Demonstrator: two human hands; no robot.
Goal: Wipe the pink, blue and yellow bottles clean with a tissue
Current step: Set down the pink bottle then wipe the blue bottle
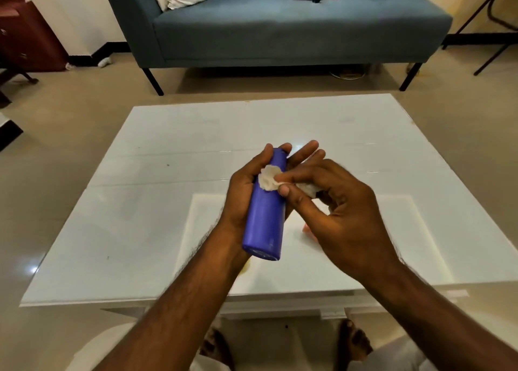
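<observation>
My left hand (243, 191) grips the blue bottle (266, 219) from behind, holding it tilted over the white table (140, 202), base toward me. My right hand (336, 211) pinches a crumpled white tissue (268, 180) and presses it against the upper part of the blue bottle. A small pink patch (307, 228) shows under my right hand, most of it hidden; I cannot tell what it is. A faint yellowish shape (246, 267) peeks out beside my left wrist. The yellow bottle is not clearly seen.
A grey-blue sofa (280, 31) stands beyond the table, with a pillow and a black bag on it. A dark red cabinet (25, 34) is at the far left. My feet (353, 342) show under the table's near edge.
</observation>
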